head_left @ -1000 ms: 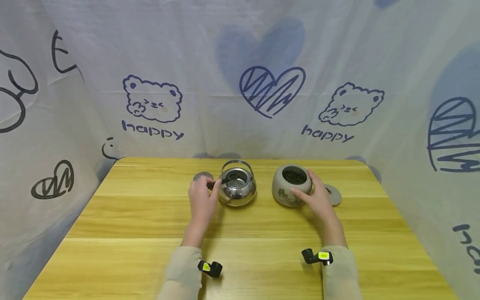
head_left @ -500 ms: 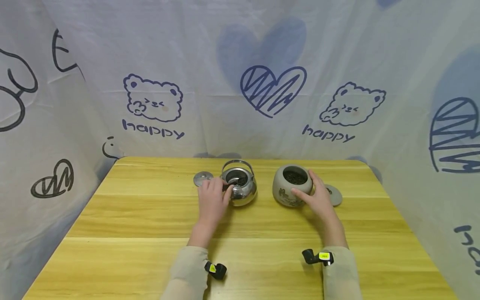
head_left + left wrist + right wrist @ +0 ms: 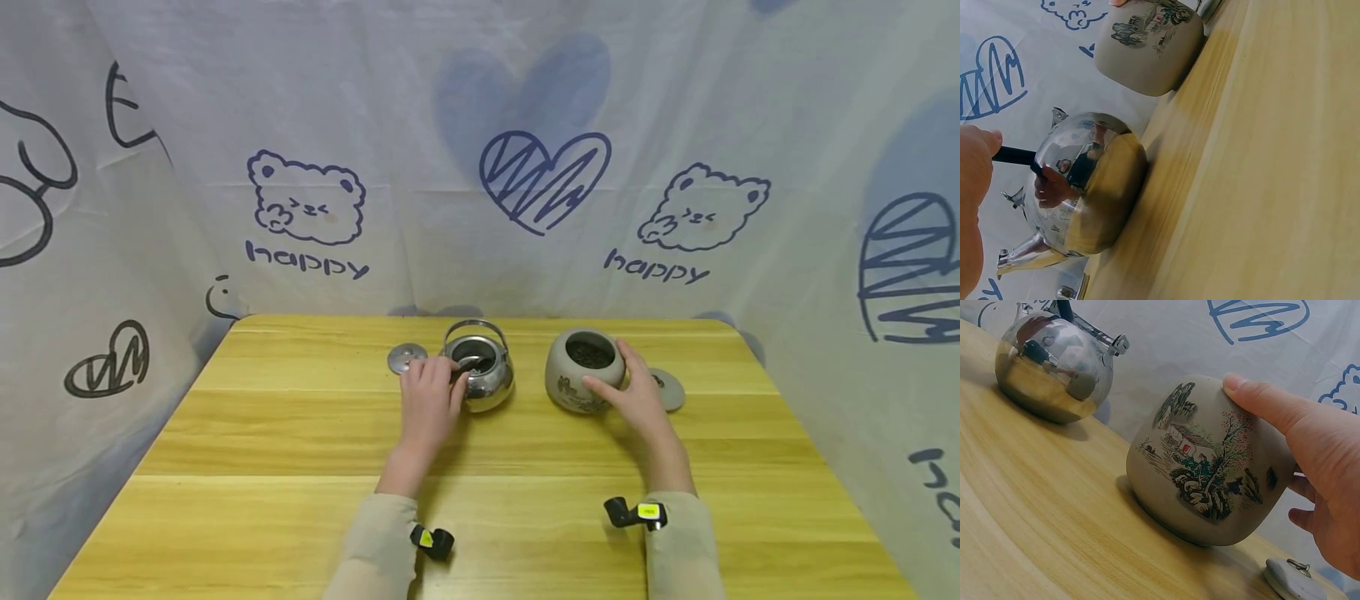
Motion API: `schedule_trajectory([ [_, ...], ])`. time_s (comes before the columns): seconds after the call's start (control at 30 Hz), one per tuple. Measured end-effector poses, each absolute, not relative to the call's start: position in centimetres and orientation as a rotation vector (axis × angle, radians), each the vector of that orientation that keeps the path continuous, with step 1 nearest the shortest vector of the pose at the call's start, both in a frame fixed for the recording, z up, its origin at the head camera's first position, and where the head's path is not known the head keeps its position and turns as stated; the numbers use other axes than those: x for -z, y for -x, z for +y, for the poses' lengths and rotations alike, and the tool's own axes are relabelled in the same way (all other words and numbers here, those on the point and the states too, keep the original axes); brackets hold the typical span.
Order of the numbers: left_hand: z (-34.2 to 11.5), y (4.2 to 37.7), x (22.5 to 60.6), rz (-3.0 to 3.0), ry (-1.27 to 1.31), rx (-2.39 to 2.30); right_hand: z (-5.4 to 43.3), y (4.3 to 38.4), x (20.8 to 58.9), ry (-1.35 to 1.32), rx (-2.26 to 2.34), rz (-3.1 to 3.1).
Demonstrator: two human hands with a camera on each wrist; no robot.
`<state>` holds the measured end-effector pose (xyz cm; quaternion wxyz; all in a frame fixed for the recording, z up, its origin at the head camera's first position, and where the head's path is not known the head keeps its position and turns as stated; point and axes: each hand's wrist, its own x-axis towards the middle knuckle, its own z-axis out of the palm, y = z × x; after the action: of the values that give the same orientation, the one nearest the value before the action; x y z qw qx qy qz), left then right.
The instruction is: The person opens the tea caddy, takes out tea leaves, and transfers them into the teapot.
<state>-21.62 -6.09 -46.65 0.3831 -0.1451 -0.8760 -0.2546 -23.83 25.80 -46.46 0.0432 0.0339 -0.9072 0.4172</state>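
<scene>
In the head view my left hand [image 3: 431,400] pinches the black handle [image 3: 1015,155] of a small scoop. The scoop's end dips into the mouth of a shiny steel teapot [image 3: 491,387] and is mostly hidden there. Dark bits show inside the pot. On the right, my right hand [image 3: 637,396] grips the side of a grey-beige ceramic tea jar [image 3: 1204,469] painted with a landscape, thumb near the rim. The jar stands uncovered, with dark tea leaves [image 3: 590,354] inside.
A round metal lid [image 3: 406,357] lies left of the teapot, partly behind my left hand. The jar's lid [image 3: 670,390] rests on the wooden table [image 3: 525,517] right of the jar. A printed cloth [image 3: 420,217] hangs behind the table's back edge.
My left hand has moved right and slightly down with the scoop, its end now lower in the teapot. Dark bits now cover the strainer seen before. My right hand and the jar stay put.
</scene>
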Motion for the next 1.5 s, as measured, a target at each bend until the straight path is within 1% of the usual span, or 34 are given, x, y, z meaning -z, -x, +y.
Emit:
schedule_trajectory([
  [0.53,-6.0,22.2,45.7,-2.121,0.408,0.620,26.7,24.0,46.4,-0.084,-1.238,-2.766],
  [0.8,-5.4,22.5,44.6,-2.055,0.482,0.578,26.5,23.8,46.4,-0.093,-1.262,-2.763],
  [0.97,-4.1,22.7,43.6,-2.020,0.560,0.579,26.5,23.8,46.8,-0.094,-1.257,-2.773],
  [1.13,-2.1,23.1,42.9,-2.003,0.623,0.720,26.3,23.9,46.8,-0.103,-1.270,-2.756],
  [1.5,1.9,24.6,42.8,-2.152,0.616,0.960,25.9,24.1,46.7,-0.093,-1.284,-2.751],
])
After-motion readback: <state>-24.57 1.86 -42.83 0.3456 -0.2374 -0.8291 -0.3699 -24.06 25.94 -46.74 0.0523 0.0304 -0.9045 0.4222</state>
